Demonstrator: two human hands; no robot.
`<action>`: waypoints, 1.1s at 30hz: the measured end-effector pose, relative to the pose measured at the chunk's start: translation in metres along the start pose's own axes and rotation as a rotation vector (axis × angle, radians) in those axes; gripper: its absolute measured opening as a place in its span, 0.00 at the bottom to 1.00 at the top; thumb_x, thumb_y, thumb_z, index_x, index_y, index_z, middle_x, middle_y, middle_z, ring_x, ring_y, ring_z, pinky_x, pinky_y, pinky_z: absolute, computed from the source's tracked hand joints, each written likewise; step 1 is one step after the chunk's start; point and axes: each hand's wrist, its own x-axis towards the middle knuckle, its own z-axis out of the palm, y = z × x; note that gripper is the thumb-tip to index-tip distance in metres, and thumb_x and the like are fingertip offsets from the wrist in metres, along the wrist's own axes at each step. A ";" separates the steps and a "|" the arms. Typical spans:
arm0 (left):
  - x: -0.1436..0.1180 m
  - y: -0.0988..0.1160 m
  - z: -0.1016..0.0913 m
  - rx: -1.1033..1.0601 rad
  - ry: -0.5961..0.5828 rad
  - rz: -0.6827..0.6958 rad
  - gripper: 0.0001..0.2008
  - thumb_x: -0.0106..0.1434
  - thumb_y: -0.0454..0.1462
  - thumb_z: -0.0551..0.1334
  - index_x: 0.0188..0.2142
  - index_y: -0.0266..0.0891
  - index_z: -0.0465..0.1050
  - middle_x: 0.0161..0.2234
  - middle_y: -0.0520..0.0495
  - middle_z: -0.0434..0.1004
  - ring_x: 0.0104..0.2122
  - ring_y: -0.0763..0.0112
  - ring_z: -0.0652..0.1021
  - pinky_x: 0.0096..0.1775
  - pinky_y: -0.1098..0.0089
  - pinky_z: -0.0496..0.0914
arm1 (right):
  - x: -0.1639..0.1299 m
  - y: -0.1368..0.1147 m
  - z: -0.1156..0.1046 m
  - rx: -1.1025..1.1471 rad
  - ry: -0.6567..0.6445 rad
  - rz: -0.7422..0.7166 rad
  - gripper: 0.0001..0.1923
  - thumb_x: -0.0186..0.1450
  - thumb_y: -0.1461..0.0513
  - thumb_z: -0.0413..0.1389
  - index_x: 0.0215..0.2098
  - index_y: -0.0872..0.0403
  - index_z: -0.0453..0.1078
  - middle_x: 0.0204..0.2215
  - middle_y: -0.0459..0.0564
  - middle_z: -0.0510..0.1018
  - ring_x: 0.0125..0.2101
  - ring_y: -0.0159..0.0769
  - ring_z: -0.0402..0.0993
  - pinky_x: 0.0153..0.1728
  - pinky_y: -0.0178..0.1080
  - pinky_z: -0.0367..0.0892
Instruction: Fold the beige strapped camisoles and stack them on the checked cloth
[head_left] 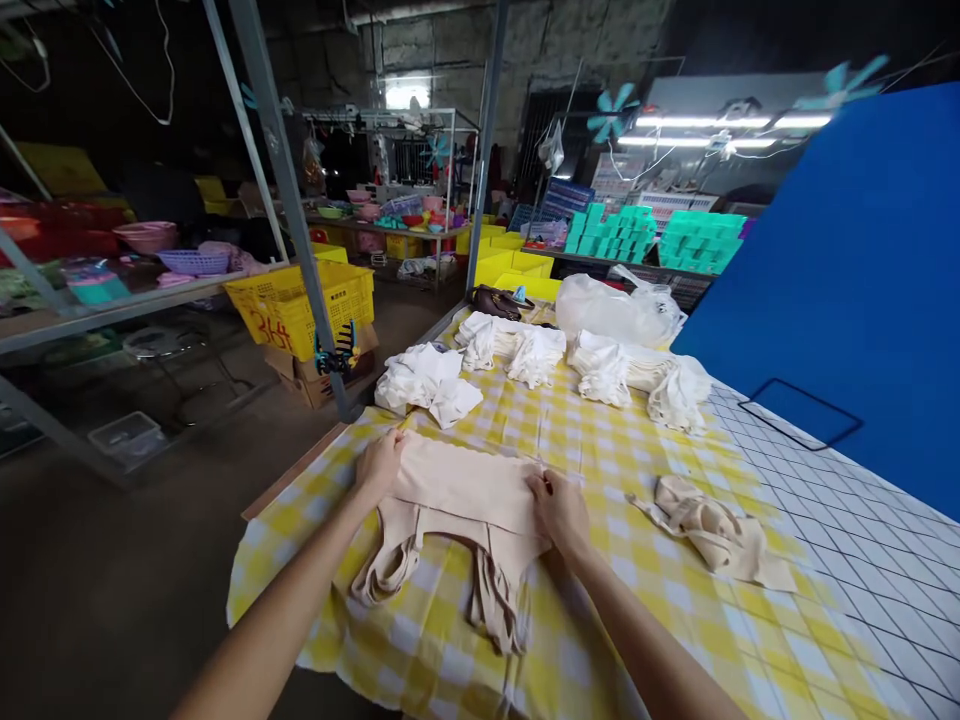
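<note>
A beige strappy garment, like a camisole top (465, 485), lies flat on the yellow-and-white checked cloth, its shoulder straps toward me. Several layers of straps show, so it looks like a small stack. My left hand (381, 462) pinches its far left corner. At the right edge my right hand (559, 508) grips the fabric with curled fingers. Off to the right rests a crumpled beige garment (712, 525), touched by neither hand. Beyond my hands sit a loose white heap of garments (429, 382) and two folded white stacks, one (514, 345) left of the other (637, 370).
A clear plastic bag (615, 308) and a dark brown bag (499, 302) lie at the table's far end. A metal post (289, 180) rises by the left edge, near a yellow crate (300, 300). A blue panel (847, 290) borders the right side.
</note>
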 end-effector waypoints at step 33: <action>-0.105 0.149 0.063 -0.026 -0.390 0.699 0.25 0.59 0.37 0.56 0.56 0.36 0.56 0.49 0.40 0.68 0.46 0.62 0.71 0.46 0.64 0.66 | -0.080 0.111 -0.128 -0.456 0.055 -0.358 0.12 0.57 0.73 0.46 0.30 0.54 0.68 0.31 0.51 0.73 0.35 0.40 0.65 0.37 0.41 0.55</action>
